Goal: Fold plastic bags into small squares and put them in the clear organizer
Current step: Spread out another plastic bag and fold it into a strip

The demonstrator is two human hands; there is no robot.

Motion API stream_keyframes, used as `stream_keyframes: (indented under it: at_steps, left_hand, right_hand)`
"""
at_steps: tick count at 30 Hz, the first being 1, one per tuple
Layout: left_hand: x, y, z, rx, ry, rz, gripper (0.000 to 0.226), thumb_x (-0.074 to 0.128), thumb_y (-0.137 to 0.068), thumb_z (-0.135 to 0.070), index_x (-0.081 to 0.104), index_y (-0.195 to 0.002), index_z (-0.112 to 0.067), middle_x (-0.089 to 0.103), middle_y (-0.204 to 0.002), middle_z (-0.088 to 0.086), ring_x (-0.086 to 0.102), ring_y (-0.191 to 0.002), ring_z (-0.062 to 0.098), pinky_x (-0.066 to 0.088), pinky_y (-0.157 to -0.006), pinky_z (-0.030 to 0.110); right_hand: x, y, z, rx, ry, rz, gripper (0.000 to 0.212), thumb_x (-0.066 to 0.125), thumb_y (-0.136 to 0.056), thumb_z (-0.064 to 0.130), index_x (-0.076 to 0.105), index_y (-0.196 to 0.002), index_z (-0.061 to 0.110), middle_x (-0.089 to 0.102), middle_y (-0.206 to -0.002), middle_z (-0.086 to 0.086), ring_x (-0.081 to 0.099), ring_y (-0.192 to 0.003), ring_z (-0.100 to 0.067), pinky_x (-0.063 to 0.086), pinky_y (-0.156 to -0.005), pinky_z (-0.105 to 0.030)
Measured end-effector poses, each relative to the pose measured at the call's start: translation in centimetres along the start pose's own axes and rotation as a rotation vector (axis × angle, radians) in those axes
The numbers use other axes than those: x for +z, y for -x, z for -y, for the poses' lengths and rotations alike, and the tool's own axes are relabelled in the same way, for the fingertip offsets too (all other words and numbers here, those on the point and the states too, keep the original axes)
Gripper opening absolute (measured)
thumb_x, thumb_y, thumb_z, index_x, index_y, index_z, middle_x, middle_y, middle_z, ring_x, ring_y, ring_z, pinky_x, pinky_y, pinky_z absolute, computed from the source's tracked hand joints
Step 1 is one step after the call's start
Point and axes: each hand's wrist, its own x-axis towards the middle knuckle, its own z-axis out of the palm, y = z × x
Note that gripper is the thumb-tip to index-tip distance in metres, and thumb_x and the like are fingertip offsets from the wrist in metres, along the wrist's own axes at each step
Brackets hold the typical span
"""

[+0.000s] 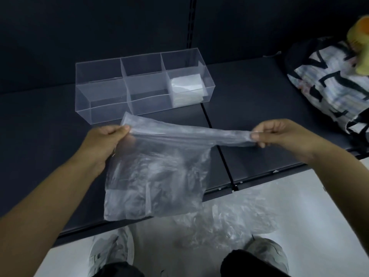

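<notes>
A clear plastic bag (157, 176) hangs in front of me above the dark shelf, its top edge pulled taut between my hands. My left hand (108, 136) pinches the top left corner and my right hand (279, 133) pinches the stretched top right end. The clear organizer (103, 96), with several compartments, stands behind on the shelf. Its front right compartment holds folded bags (186, 87); the other compartments look empty.
More crumpled clear bags (229, 216) lie on the pale floor by my shoes, below the dark shelf's front edge (259, 182). A black-and-white patterned backpack (335, 84) with a yellow plush toy (359, 37) sits at the right end of the shelf.
</notes>
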Motion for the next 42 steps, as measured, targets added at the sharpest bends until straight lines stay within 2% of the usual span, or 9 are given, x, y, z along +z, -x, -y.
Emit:
stream_keyframes:
  at_steps: [7,13,17,22,25,29,35,38,42]
  left_hand:
    - [0.2,-1.1,1.6,-0.077,0.045,-0.014,0.011,0.068,-0.088,-0.026,0.07,-0.089,-0.016,0.064,-0.079,0.003,0.06,-0.061,0.011,0.05,-0.045,0.014]
    - [1.1,-1.3,1.7,-0.013,0.116,-0.091,0.011,0.067,-0.089,-0.025,0.07,-0.085,-0.016,0.059,-0.072,0.003,0.053,-0.06,0.013,0.052,-0.052,0.019]
    - [1.6,-1.2,1.2,-0.039,0.215,-0.098,0.018,0.061,-0.093,-0.035,0.067,-0.084,-0.021,0.066,-0.06,-0.01,0.062,-0.06,0.008,0.05,-0.061,0.022]
    - [-0.7,0.0,2.0,-0.2,0.294,0.089,0.057,0.063,-0.081,-0.052,0.059,-0.123,-0.014,0.069,-0.113,0.003,0.069,-0.096,0.014,0.053,-0.073,0.027]
    - [-2.0,2.2,3.7,-0.289,0.233,0.175,0.065,0.069,-0.066,-0.051,0.062,-0.116,-0.01,0.074,-0.102,0.009,0.073,-0.087,0.019,0.057,-0.06,0.027]
    - [-1.2,5.2,5.2,-0.386,0.194,0.245,0.057,0.072,-0.06,-0.045,0.065,-0.102,-0.006,0.075,-0.08,0.01,0.073,-0.073,0.021,0.057,-0.053,0.029]
    - [0.2,6.6,5.1,-0.41,0.233,0.282,0.049,0.073,-0.065,-0.027,0.067,-0.105,-0.001,0.073,-0.091,0.02,0.073,-0.076,0.029,0.055,-0.05,0.025]
    - [0.2,6.4,5.1,-0.387,0.218,0.202,0.042,0.073,-0.066,-0.027,0.068,-0.1,-0.003,0.075,-0.084,0.016,0.073,-0.065,0.021,0.052,-0.045,0.021]
    - [-0.3,6.0,5.6,-0.331,0.168,0.093,0.023,0.071,-0.078,-0.027,0.067,-0.086,-0.006,0.071,-0.061,0.006,0.067,-0.049,0.013,0.047,-0.039,0.016]
  right_hand:
    - [0.6,-3.1,-2.2,0.126,-0.341,-0.206,0.014,0.058,-0.093,0.009,0.061,-0.079,0.011,0.064,-0.069,-0.001,0.061,-0.067,-0.012,0.058,-0.07,-0.021]
    - [1.7,-5.5,-1.3,-0.015,-0.18,-0.574,0.019,0.052,-0.094,0.002,0.057,-0.079,0.013,0.062,-0.05,0.005,0.05,-0.04,-0.001,0.044,-0.043,-0.016]
    - [2.4,-5.4,-0.9,-0.086,-0.221,-0.708,0.023,0.057,-0.096,0.024,0.048,-0.115,0.018,0.06,-0.088,0.009,0.06,-0.087,-0.009,0.049,-0.089,-0.029]
    - [6.6,0.7,-1.7,-0.067,-0.142,-0.345,0.065,0.055,-0.075,0.062,0.051,-0.129,0.026,0.058,-0.125,0.011,0.054,-0.116,0.002,0.043,-0.096,-0.016]
    - [8.7,3.7,-2.6,-0.061,0.081,-0.037,0.078,0.064,-0.067,0.056,0.042,-0.138,0.033,0.049,-0.129,0.023,0.043,-0.115,0.018,0.035,-0.088,0.001]
    - [10.2,3.7,-3.1,-0.065,0.211,-0.025,0.073,0.078,-0.069,0.043,0.043,-0.133,0.04,0.052,-0.122,0.023,0.044,-0.115,0.01,0.032,-0.087,0.003]
    - [12.8,1.5,-2.5,-0.211,0.102,-0.142,0.029,0.076,-0.079,0.026,0.062,-0.098,0.044,0.059,-0.092,0.017,0.056,-0.086,0.0,0.041,-0.077,-0.009]
    - [13.1,0.6,-2.5,-0.261,0.028,-0.413,0.018,0.073,-0.083,0.023,0.06,-0.071,0.027,0.056,-0.064,0.013,0.049,-0.057,-0.002,0.04,-0.057,-0.012]
    - [10.9,0.8,-3.3,-0.2,0.188,-0.804,0.022,0.069,-0.085,0.032,0.054,-0.072,0.023,0.06,-0.059,0.01,0.057,-0.056,-0.005,0.049,-0.054,-0.024]
